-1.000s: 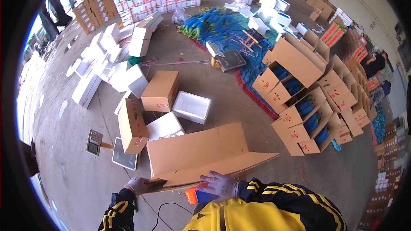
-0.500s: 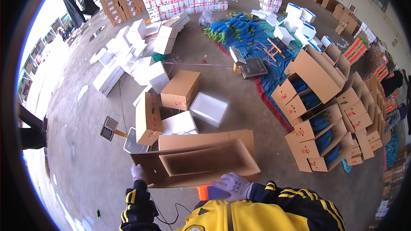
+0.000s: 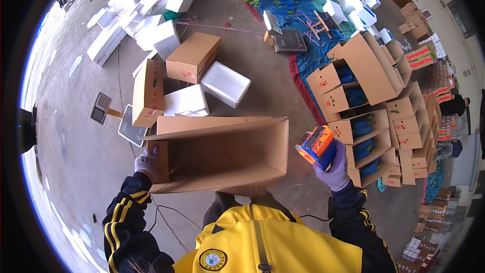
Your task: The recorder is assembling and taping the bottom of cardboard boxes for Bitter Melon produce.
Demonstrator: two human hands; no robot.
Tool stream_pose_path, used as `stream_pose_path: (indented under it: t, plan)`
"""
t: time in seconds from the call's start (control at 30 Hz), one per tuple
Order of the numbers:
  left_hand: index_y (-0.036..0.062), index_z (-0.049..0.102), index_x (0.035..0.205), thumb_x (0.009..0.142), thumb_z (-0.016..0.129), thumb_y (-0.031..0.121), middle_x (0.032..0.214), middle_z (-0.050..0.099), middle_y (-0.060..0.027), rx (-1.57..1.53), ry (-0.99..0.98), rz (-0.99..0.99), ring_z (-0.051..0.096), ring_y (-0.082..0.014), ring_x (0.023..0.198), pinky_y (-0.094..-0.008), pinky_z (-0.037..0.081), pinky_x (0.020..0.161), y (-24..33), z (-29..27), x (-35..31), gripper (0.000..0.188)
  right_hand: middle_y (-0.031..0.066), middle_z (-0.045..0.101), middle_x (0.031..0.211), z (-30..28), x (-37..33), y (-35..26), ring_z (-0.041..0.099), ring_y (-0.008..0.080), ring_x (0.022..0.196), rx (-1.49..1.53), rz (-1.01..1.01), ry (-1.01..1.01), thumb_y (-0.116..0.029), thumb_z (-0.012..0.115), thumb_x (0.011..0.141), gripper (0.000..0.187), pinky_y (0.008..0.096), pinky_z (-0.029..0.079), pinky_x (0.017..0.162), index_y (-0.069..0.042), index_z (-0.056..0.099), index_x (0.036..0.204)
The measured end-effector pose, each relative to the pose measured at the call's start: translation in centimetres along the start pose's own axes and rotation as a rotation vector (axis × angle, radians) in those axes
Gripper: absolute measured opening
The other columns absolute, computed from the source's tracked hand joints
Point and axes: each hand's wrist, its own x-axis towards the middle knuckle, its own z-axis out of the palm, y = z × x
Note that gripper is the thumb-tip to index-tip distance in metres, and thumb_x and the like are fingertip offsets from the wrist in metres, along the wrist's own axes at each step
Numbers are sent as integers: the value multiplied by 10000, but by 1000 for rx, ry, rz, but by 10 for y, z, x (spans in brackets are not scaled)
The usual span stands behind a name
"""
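Note:
A long cardboard box (image 3: 227,154) stands tipped in front of my body, its open side facing up and its inside bare. Gripping its left end wall is my gloved left hand (image 3: 146,162), fingers wrapped over the edge. To the right of the box, clear of it, my gloved right hand (image 3: 335,170) is closed around a chunky orange-and-blue hand-held device (image 3: 319,146). The device's working end points up and left, toward the box's right end; its exact kind cannot be made out.
Beyond the box are two cardboard boxes, white foam boxes (image 3: 226,84) and a scale (image 3: 101,108). Open cartons holding blue-wrapped produce (image 3: 364,125) stand at right. A second scale (image 3: 289,40) is near a blue tarp. Black cable runs along the floor by my arms.
My right hand has lifted the orange-and-blue device from near my waist to the right of the box. The box has turned so its opening faces me, and my view has tilted down.

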Motion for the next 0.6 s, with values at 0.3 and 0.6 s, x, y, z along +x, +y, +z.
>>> stream_pose_path:
  t: [0.3, 0.6]
  plan:
    - [91, 396, 1463, 812, 655, 621, 1407, 429, -261, -430, -273, 11, 438, -418, 1311, -474, 398, 1071, 36, -93, -67, 879, 172, 587, 1087, 128, 64, 33, 580, 364, 1010, -34, -333, -608, -162, 721, 718, 500, 440, 482, 895, -79, 532, 1174]
    - [138, 722, 1064, 887, 526, 637, 945, 713, -149, -431, -207, 347, 657, -368, 930, -449, 507, 837, 69, -103, -57, 565, 159, 607, 1136, 107, 53, -1, 644, 280, 1037, 136, -202, -395, -127, 780, 708, 641, 378, 520, 868, -17, 463, 1254]
